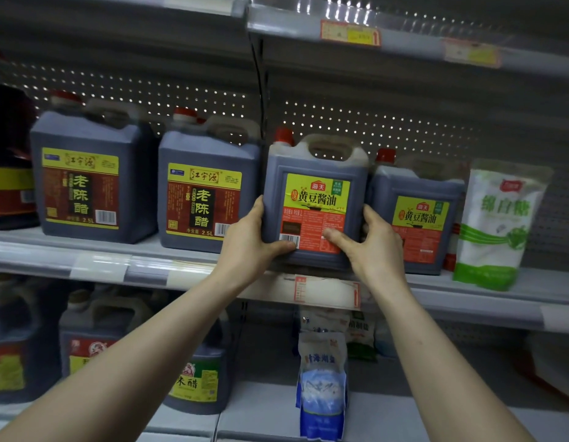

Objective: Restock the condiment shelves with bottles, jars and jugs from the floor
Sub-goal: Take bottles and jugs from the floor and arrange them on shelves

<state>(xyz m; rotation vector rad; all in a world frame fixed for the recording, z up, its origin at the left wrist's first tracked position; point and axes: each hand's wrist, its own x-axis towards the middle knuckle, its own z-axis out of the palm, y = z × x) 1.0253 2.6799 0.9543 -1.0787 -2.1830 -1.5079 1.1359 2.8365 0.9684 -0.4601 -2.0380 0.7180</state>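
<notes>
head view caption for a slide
Restocking: left hand and right hand grip a soy sauce jug at the shelf front, between a vinegar jug and a matching jug.

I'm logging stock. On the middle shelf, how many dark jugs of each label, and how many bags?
Dark plastic vinegar jugs with yellow-and-brown labels: 2
Dark plastic soy sauce jugs with yellow-and-red labels: 2, one gripped by left hand and right hand
White-and-green plastic sugar bag: 1
Total: 5
The far-left dark container is cut off, uncounted.
</notes>
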